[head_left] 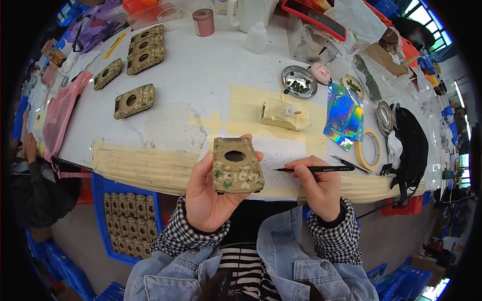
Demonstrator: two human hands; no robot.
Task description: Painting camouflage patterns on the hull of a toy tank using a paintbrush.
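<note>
My left hand [208, 198] grips a camouflage-patterned toy tank hull [238, 175], its top face with a dark round hole turned up toward me. Fingers and thumb hold it by its two sides. To the right, my right hand [317, 186] pinches a thin black paintbrush [321, 169] like a pen, tip pointing left toward the hull but apart from it. Under both hands lies a sheet of white paper [281, 150] dotted with small dark marks. Beyond it, a cream-coloured model tank [285, 115] with a turret stands on taped paper.
More camouflage hulls [134, 100] lie at the left. Below the table edge, a blue crate [156, 200] holds rows of them. At right are a round tin [287, 75] with small dark green pieces, holographic sheets [344, 118], a masking tape roll [369, 150] and a black bag [412, 145].
</note>
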